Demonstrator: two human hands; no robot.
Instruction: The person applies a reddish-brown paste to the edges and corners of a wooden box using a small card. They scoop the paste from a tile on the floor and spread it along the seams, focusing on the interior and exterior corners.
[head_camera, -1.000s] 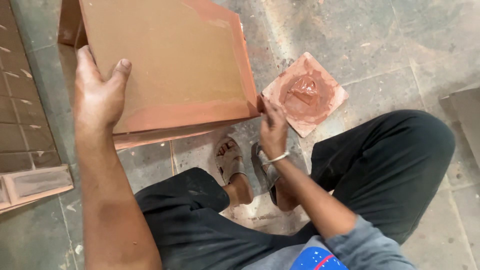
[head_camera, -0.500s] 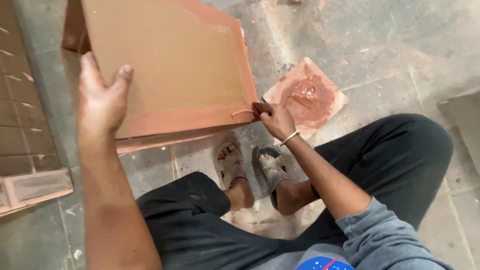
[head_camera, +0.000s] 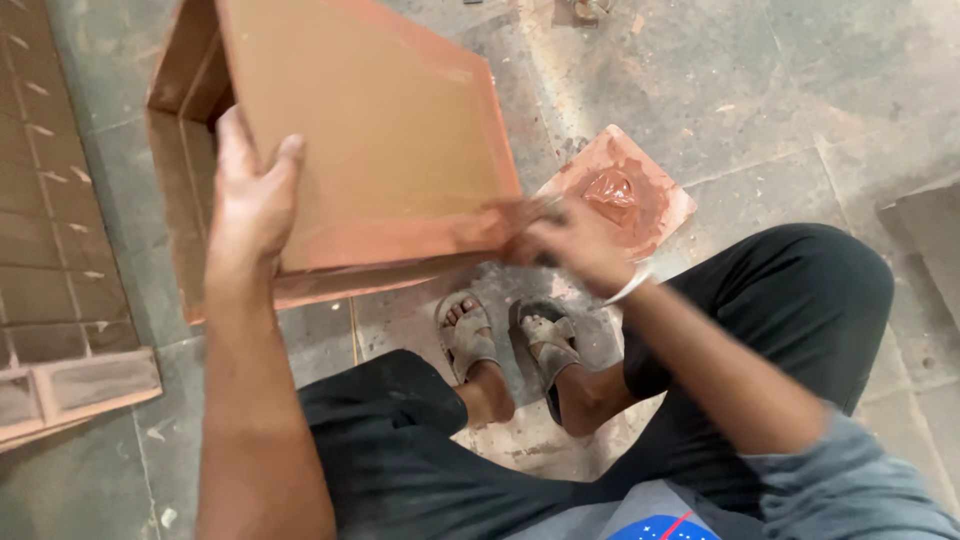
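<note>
Left hand (head_camera: 250, 195): grip closed over the left edge of the wooden box (head_camera: 370, 140), thumb on the flat brown upper panel, fingers wrapped behind and out of sight. The box is held tilted, its near lower edge hanging just above the floor (head_camera: 780, 90), in front of the person's knees. Its open side faces away to the left of that grip, where the inner walls show.

Right hand (head_camera: 570, 245): blurred, pressed against the lower right corner of the box, where a reddish-brown coat covers the rim. The fingers appear bunched, but I cannot tell whether the grip is closed on a tool or cloth; nothing held can be made out. A pale bangle (head_camera: 630, 285) sits at the wrist.

Just beyond the right hand, to its right, a square tile (head_camera: 640, 180) lies flat on the floor, smeared with red-brown paste (head_camera: 612, 190) heaped at its middle.

Below both hands, between the person's black-trousered legs, two feet in grey sandals (head_camera: 510, 340) rest on the floor, which is stained pale around them.

Far to the left of the left hand, a brick-patterned surface (head_camera: 50, 200) runs along the frame edge, with a low wooden frame (head_camera: 70, 385) lying beside it.
</note>
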